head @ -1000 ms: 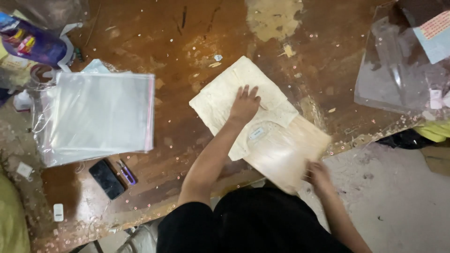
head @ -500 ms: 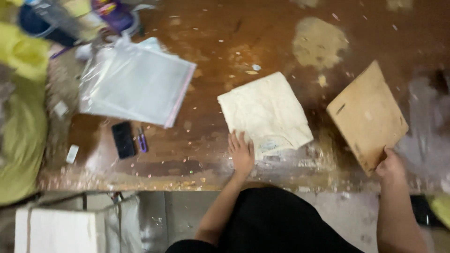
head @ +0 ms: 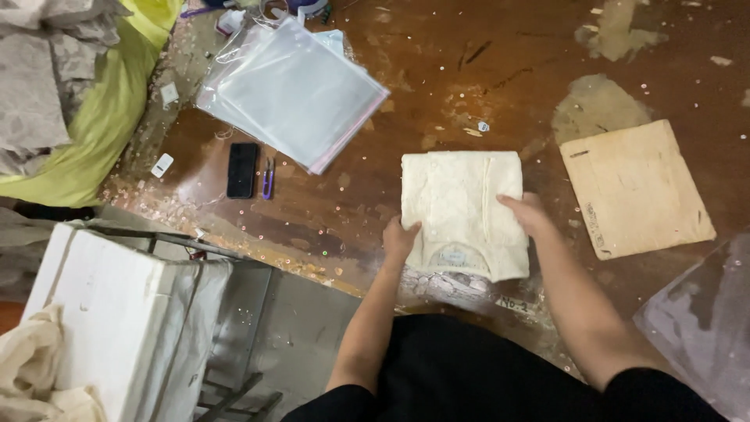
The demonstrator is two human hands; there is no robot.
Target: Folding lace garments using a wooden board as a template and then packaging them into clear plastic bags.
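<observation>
Garment packing workshop, worn worktable [head: 484, 70], polybags [head: 293, 90]

Left hand [head: 400, 237], right hand [head: 525, 213], both flat, palms down

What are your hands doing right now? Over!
Left hand and right hand flat on folded cream garment, either side. Cardboard sheet apart, to the right.

Bare table [head: 469, 70] lies open beyond the folded cloth [head: 461, 211]; plastic bags [head: 293, 90] crowd the left, a cardboard sheet [head: 633, 187] the right.
</observation>
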